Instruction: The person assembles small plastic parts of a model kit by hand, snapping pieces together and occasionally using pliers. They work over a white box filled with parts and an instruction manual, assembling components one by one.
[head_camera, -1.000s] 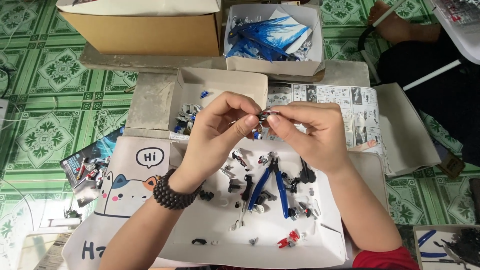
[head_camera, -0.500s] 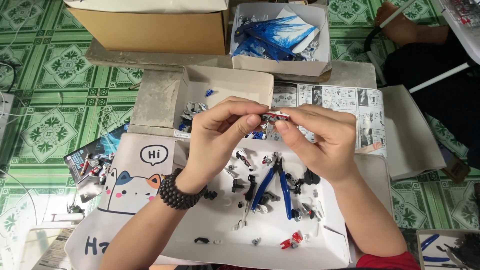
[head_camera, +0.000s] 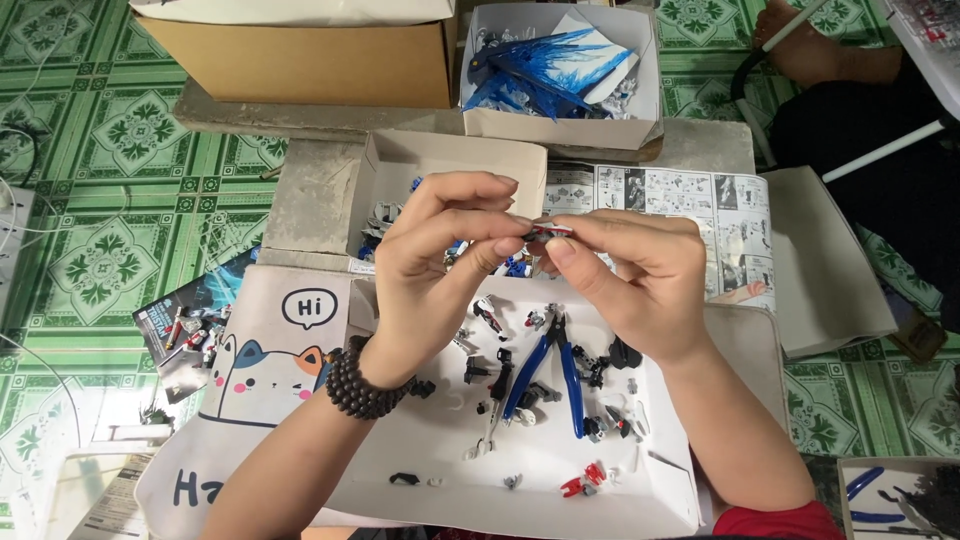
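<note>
My left hand (head_camera: 440, 265) and my right hand (head_camera: 630, 275) meet above a white sheet (head_camera: 450, 480), both pinching one small red, white and dark model part (head_camera: 548, 229) between fingertips. A dark bead bracelet (head_camera: 362, 385) circles my left wrist. Below the hands lie blue-handled nippers (head_camera: 555, 365) among several small dark, white and red model pieces (head_camera: 583, 483). A small open white box (head_camera: 400, 160) with loose parts sits just behind my left hand.
A white box of blue translucent parts (head_camera: 560, 70) and a brown cardboard box (head_camera: 300, 60) stand at the back. A printed instruction sheet (head_camera: 690, 205) lies right of my hands. A cat-print bag (head_camera: 270, 350) lies left. Another person's foot (head_camera: 810, 50) shows top right.
The view has shifted slightly. My hands stay together on the small part, with the fingers turning it a little between them.
</note>
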